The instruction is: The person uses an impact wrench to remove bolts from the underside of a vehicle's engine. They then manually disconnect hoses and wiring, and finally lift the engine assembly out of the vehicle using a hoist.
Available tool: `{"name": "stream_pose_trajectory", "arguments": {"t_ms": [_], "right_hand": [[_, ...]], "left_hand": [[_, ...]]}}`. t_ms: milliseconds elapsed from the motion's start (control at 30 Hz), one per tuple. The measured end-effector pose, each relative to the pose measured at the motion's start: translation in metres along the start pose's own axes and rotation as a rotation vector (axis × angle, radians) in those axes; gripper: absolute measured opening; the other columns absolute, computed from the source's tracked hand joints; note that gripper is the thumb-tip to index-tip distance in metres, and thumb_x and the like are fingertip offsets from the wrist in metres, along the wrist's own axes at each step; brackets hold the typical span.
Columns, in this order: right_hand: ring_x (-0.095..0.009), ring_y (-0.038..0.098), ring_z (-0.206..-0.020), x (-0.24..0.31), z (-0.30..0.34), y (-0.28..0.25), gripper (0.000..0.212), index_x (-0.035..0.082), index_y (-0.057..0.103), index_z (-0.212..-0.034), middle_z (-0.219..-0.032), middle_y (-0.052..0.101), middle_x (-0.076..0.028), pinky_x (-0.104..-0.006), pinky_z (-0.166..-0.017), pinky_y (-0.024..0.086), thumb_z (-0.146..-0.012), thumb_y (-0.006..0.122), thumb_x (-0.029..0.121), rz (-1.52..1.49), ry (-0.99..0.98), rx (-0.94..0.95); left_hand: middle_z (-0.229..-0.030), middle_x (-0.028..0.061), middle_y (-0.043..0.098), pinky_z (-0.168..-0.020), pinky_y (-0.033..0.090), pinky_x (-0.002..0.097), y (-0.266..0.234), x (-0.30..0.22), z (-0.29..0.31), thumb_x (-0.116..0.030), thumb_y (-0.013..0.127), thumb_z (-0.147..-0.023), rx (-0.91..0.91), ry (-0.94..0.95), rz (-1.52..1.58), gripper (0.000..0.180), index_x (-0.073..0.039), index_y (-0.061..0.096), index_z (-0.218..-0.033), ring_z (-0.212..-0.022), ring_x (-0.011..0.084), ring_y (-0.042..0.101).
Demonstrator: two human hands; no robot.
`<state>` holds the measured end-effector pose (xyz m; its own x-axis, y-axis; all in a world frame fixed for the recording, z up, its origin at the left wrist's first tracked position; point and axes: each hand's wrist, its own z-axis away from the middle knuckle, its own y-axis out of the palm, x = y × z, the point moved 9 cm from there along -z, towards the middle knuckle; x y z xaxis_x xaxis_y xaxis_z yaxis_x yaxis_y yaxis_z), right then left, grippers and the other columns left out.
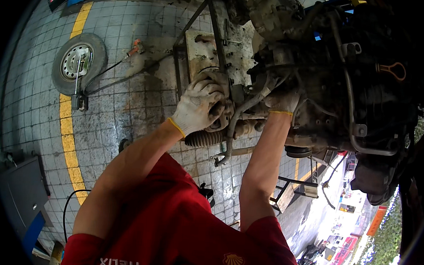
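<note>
My left hand point(200, 105), in a white work glove with a yellow cuff, curls its fingers round a grimy metal part point(218, 122) beside the engine. What exactly that part is, I cannot make out. Below it sits a ribbed rubber boot point(204, 139). A bent grey hose point(236, 119) hangs between my two hands. My right hand point(281, 101), gloved the same way, reaches in among pipes at the left side of the dark, greasy engine point(322, 81); its fingers are hidden there. An orange loop handle point(398, 71) sticks out at the engine's right.
Behind my left hand stands a dark metal frame point(217, 31) with a dirty board. A wheel point(63, 70) with tools on it lies on the tiled floor, left, near an orange-headed air tool point(136, 46) and its hose. A grey cabinet point(21, 189) stands lower left, a low bench point(285, 197) lower right.
</note>
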<state>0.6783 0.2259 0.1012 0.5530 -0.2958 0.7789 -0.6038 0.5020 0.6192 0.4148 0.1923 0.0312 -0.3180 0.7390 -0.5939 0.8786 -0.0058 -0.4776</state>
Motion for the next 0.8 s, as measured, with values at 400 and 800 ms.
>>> {"name": "stream_pose_trajectory", "arguments": {"t_ms": [400, 800], "right_hand": [[-0.033, 0.068, -0.109, 0.009, -0.011, -0.012, 0.050, 0.007, 0.066, -0.129, -0.125, 0.069, -0.015, -0.0470, -0.091, 0.061, -0.104, 0.051, 0.047, -0.066, -0.046, -0.026], [-0.028, 0.066, -0.106, -0.001, -0.007, -0.002, 0.046, 0.008, 0.066, -0.127, -0.122, 0.068, -0.013, -0.0428, -0.088, 0.060, -0.106, 0.051, 0.046, -0.098, 0.019, 0.041]], "left_hand": [[-0.123, 0.0066, 0.065, -0.111, 0.048, 0.0455, -0.004, -0.002, -0.003, -0.028, 0.079, -0.085, -0.005, -0.003, -0.017, 0.029, -0.012, 0.073, -0.108, -0.124, 0.0294, 0.060], [-0.124, 0.0211, 0.073, -0.095, 0.058, 0.0474, 0.021, 0.043, -0.093, -0.050, 0.056, -0.106, 0.316, -0.608, 0.297, 0.050, -0.009, 0.071, -0.131, -0.108, 0.0370, 0.074]]}}
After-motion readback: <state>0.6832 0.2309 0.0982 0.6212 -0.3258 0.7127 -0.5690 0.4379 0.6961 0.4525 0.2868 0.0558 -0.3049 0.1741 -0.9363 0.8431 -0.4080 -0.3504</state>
